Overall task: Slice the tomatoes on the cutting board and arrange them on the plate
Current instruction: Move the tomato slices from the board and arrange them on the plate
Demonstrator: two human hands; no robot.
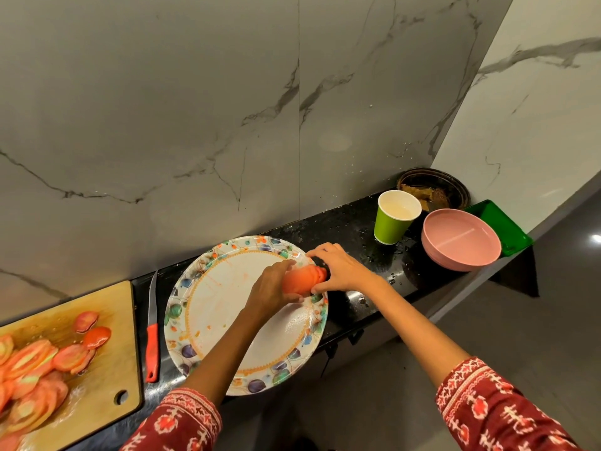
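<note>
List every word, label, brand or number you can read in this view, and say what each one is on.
None: no readable text shows anywhere. The green paper cup, pink bowl, floral plate, red-handled knife and wooden cutting board carry no lettering, only plain colour or pattern.

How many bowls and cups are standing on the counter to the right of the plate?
3: a green cup nearest the plate, a pink bowl right of it, and a dark bowl behind both at the wall. Nothing seems hidden.
</note>
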